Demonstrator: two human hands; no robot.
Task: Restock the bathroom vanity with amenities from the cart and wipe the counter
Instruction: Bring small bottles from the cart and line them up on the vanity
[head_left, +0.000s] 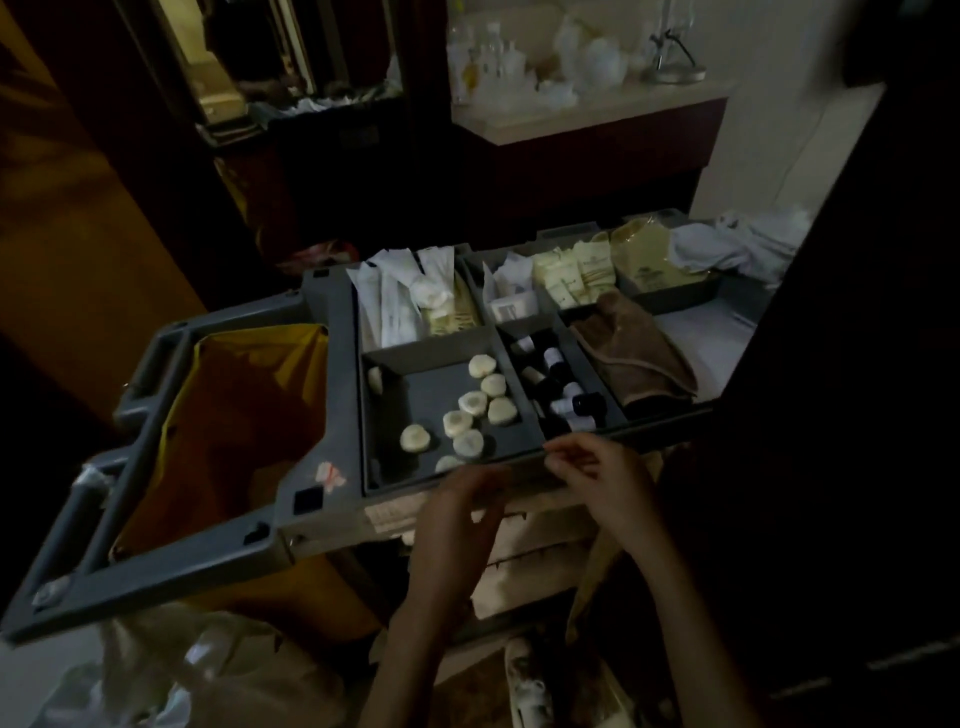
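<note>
The grey cart tray (335, 374) stands in front of me with several compartments. Several round white soaps (472, 402) lie in the near-left compartment. Small dark bottles with white caps (566, 402) fill the narrow middle one. Cream sachets (569, 275) and white wrapped packets (395, 299) sit in the far compartments. My left hand (457, 514) hovers just in front of the tray's near rim, fingers curled and blurred. My right hand (597, 467) is at the rim below the bottles, thumb and fingertips pinched together. It is too dark to see anything in either hand. The vanity counter (597, 117) lies beyond the cart.
A folded brown towel (634, 353) lies at the tray's right. A yellow bag (234, 415) hangs open in the cart's left frame. White cloths (727, 244) are heaped at the far right. Bottles and white items (571, 57) crowd the vanity counter. Dark door panels flank both sides.
</note>
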